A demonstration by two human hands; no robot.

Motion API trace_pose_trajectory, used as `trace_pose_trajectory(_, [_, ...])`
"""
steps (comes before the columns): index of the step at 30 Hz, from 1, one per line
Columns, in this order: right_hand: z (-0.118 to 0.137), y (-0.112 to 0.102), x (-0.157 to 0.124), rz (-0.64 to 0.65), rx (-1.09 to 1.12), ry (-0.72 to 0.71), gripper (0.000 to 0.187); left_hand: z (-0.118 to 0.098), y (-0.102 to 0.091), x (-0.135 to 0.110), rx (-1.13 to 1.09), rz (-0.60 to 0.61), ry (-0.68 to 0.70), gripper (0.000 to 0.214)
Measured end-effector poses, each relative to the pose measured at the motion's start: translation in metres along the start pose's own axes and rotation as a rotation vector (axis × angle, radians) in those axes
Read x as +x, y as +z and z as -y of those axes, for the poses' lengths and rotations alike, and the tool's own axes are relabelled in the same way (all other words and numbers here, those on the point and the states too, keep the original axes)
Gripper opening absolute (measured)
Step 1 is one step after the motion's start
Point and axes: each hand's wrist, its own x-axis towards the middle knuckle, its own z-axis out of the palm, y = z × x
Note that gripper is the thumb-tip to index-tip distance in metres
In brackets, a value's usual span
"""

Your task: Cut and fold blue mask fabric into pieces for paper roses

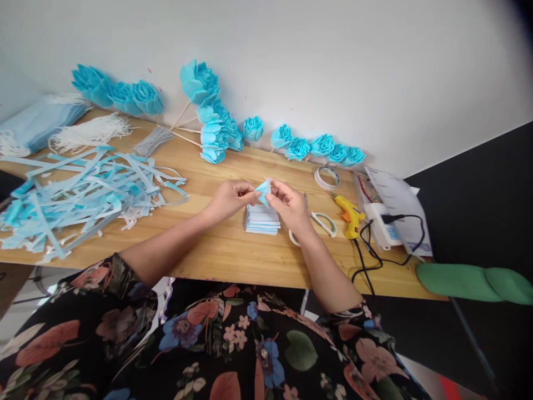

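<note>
Between my two hands is a small folded piece of light blue mask fabric (263, 192) with a pointed, triangular shape. The fingertips of my left hand (234, 200) pinch its left side. On its right side, the thumb and fingers of my right hand (289, 204) grip the edge. Just below, a stack of white and blue cut pieces (262, 222) lies on the wooden table (225, 244). White-handled scissors (323, 223) rest by my right wrist, which partly hides them.
Blue fabric flowers (213, 122) on sticks lean along the wall. Cut strips (83, 194) pile up at left, near white cords (89, 133) and face masks (45, 119). A tape roll (327, 178), yellow glue gun (350, 215) and corded power strip (383, 226) lie at right.
</note>
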Motion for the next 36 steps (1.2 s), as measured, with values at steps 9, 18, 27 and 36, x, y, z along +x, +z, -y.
trace_pose_trajectory(9, [0.0065, 0.0015, -0.0005, -0.050, -0.004, -0.040, 0.039, -0.0009, 0.0013, -0.0019, -0.010, 0.022, -0.002, 0.038])
trace_pose_trajectory(18, [0.0063, 0.0017, -0.0012, -0.093, -0.007, -0.020, 0.043, -0.0023, -0.0021, 0.0009, -0.041, 0.014, -0.010, 0.034])
trace_pose_trajectory(27, [0.0057, 0.0028, -0.0018, -0.063, -0.039, -0.029, 0.040, -0.0021, 0.0000, -0.0006, -0.021, 0.067, 0.016, 0.037])
trace_pose_trajectory(36, [0.0073, 0.0014, -0.0022, -0.066, -0.043, -0.053, 0.040, -0.0021, 0.0024, -0.0027, -0.011, 0.141, 0.022, 0.033])
